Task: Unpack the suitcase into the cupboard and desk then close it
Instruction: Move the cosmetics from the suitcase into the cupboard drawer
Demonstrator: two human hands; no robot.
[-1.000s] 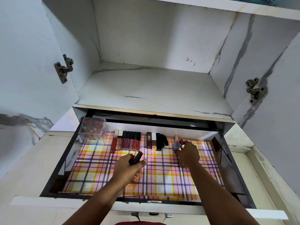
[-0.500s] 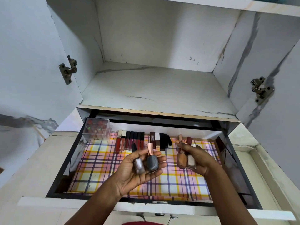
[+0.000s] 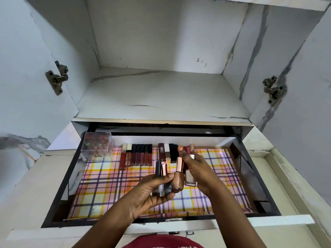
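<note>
- Nearest, at six o'clock, a bit of maroon cloth point(image 3: 163, 242) is showing at the bottom edge, and both forearms are reaching up from it over the open drawer point(image 3: 59, 190).
- The left hand point(image 3: 152, 192) is curling its fingers and thumb round two nail polish bottles point(image 3: 162, 183), one clear-bodied with a dark cap, one greyish with a rose-gold cap.
- Just at its three o'clock, the right hand point(image 3: 197, 169) is gripping a brown polish bottle point(image 3: 179, 179) and a pale pink bottle point(image 3: 190, 178), both with rose-gold caps, touching the left hand's pair; more caps point(image 3: 189, 149) are sticking out above its fingers at twelve o'clock.
- Both hands are hovering over the drawer's middle, above a checked liner point(image 3: 100, 185) in pink, yellow and purple.
- Farther, toward eleven o'clock, a row of lip gloss tubes point(image 3: 138, 156) is lying side by side against the back wall, dark caps pointing away.
- At twelve o'clock from the hands, a few boxy lipsticks point(image 3: 167, 152) in brown, white and black are lying beside that row.
- A clear plastic box point(image 3: 97, 146) with small red items inside is sitting in the far corner at ten o'clock.
- Beyond, the white marbled cupboard shelf point(image 3: 161, 97) is lying bare, with the left hinge point(image 3: 57, 77) at nine o'clock and the right hinge point(image 3: 273, 89) at three o'clock on the open doors.
</note>
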